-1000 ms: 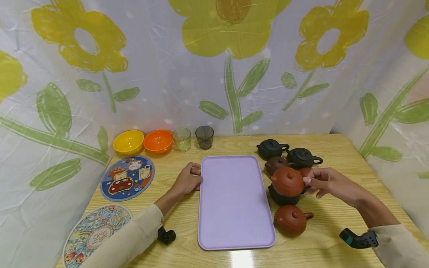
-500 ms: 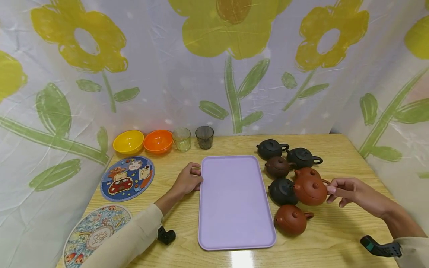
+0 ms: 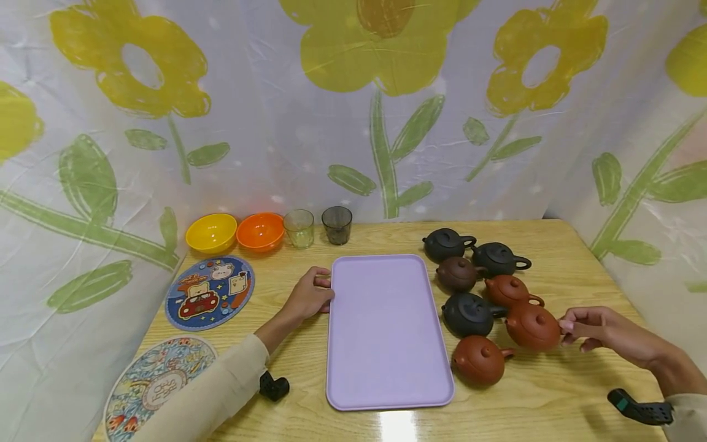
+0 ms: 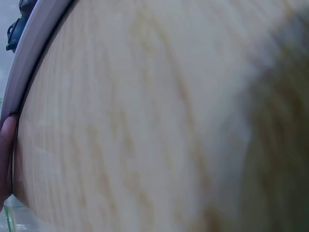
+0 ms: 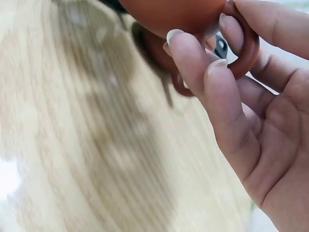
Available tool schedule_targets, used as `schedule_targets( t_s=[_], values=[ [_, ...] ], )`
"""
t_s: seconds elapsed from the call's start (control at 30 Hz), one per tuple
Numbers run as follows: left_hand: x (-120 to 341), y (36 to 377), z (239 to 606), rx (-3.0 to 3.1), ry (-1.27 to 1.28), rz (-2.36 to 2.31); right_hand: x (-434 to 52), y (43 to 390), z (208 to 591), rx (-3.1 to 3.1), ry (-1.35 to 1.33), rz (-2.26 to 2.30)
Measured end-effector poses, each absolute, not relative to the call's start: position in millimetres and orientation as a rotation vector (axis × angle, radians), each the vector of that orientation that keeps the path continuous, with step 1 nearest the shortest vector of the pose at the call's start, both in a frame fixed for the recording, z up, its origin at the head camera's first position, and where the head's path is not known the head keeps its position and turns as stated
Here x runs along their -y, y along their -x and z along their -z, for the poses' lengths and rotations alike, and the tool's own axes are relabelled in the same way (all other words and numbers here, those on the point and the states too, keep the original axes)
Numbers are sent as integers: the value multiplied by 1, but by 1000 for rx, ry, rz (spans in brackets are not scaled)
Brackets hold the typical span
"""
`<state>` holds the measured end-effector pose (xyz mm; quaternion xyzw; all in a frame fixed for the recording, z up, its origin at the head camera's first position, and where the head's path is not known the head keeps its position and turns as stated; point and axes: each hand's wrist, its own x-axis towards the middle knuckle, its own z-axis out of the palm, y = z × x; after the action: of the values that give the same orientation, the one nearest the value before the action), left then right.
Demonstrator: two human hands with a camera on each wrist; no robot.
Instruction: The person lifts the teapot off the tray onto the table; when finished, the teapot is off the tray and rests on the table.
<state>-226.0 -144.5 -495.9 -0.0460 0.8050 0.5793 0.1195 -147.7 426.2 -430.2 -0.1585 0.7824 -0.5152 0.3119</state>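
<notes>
My right hand (image 3: 613,331) pinches the looped handle (image 5: 250,48) of a reddish-brown clay teapot (image 3: 533,327). In the right wrist view the pot's body shows at the top, above the wood. Two similar reddish-brown teapots are close by, one behind it (image 3: 509,290) and one to its front left (image 3: 479,361). A black teapot (image 3: 467,314) stands at its left. My left hand (image 3: 310,293) holds the left edge of a lilac tray (image 3: 386,331); the thumb is at the rim. In the left wrist view, a fingertip (image 4: 8,126) meets the tray's edge.
Behind stand a dark brown teapot (image 3: 457,274) and two black teapots (image 3: 446,245). A yellow bowl (image 3: 212,234), an orange bowl (image 3: 261,232) and two glasses (image 3: 337,224) line the back left. Two round mats (image 3: 210,293) lie at the left. A flowered curtain (image 3: 265,123) encloses the table.
My right hand has carried the reddish-brown teapot right and toward me, from over the black teapot to its right side, and lower. The left hand and tray stay put.
</notes>
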Motion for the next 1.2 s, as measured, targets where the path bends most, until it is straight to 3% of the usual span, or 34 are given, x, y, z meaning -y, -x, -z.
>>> schedule_targets(
  t_s=[0.47,1.2],
  values=[
    [145,225,493,-2355,156,-1685,-434,151,452,-1994,410,1373],
    [144,226,495,-2342,159,-1691,-441,153,449,-2106,226,1209]
  ],
)
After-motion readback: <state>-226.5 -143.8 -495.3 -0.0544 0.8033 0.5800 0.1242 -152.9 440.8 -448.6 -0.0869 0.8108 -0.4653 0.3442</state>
